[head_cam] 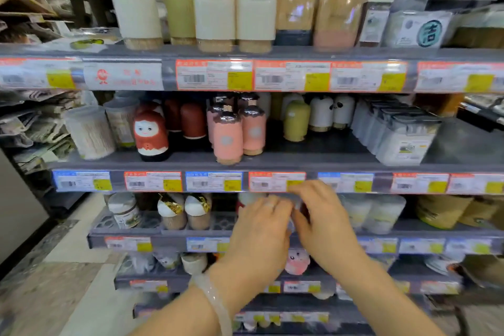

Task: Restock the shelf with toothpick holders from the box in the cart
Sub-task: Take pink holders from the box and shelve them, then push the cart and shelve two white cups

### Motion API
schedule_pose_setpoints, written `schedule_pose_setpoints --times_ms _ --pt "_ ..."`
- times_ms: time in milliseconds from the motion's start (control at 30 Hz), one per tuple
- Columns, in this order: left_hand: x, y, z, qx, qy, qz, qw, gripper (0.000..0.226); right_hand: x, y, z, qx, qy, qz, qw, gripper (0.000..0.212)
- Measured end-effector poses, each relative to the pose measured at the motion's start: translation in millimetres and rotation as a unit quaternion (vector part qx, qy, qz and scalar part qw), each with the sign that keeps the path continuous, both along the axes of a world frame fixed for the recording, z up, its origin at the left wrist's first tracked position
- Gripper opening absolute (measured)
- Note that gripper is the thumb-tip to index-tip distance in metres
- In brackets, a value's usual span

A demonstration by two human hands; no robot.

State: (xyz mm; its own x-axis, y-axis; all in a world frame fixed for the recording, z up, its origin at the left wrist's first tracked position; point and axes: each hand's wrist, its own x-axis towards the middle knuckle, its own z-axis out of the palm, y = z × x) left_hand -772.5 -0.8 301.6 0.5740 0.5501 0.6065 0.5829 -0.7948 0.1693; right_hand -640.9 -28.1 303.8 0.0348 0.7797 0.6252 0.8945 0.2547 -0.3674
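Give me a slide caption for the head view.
Both hands reach together into the third shelf among toothpick holders.

Bare forearms; translucent pale bangle [215, 300] on left wrist.

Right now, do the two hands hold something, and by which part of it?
It cannot be told. The left hand and right hand meet at the third shelf, hiding whatever lies between their blurred fingers.

whatever both hands [289, 215] hold is hidden; price labels [215, 181] blurred.
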Motion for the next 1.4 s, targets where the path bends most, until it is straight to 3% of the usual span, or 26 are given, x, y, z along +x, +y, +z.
schedule_pose_setpoints --times_ms 100,200,300,400,567,667,867,1100,1400 --pt "31 -19 -34 -0.078 0.152 0.000 0.985 0.062 34 -39 -38 -0.089 -0.055 -0.037 0.994 0.032" --pt "77 -42 -52 -0.102 0.248 0.022 0.963 0.086 78 -72 -71 -0.212 -0.082 -0.105 0.968 0.052" --pt "128 -76 -67 -0.136 0.325 -0.007 0.936 0.073 121 -112 -80 -0.309 -0.122 -0.175 0.927 0.065" --pt "178 -112 -94 -0.156 0.364 -0.037 0.917 0.054 163 -158 -104 -0.370 -0.090 -0.205 0.902 0.050" --pt "258 -176 -121 -0.195 0.363 -0.086 0.907 0.052 229 -234 -132 -0.433 -0.022 -0.235 0.870 0.042" --pt "304 -206 -128 -0.205 0.317 -0.116 0.919 0.039 271 -271 -137 -0.426 -0.025 -0.277 0.861 0.044" --pt "384 -241 -126 -0.225 0.329 -0.147 0.905 0.042 342 -315 -134 -0.419 0.037 -0.314 0.851 0.047" --pt "475 -240 -130 -0.229 0.321 -0.179 0.901 0.047 418 -318 -134 -0.409 0.081 -0.338 0.844 0.048" --pt "617 -176 -128 -0.236 0.321 -0.165 0.902 0.041 562 -252 -124 -0.395 0.060 -0.340 0.852 0.042"
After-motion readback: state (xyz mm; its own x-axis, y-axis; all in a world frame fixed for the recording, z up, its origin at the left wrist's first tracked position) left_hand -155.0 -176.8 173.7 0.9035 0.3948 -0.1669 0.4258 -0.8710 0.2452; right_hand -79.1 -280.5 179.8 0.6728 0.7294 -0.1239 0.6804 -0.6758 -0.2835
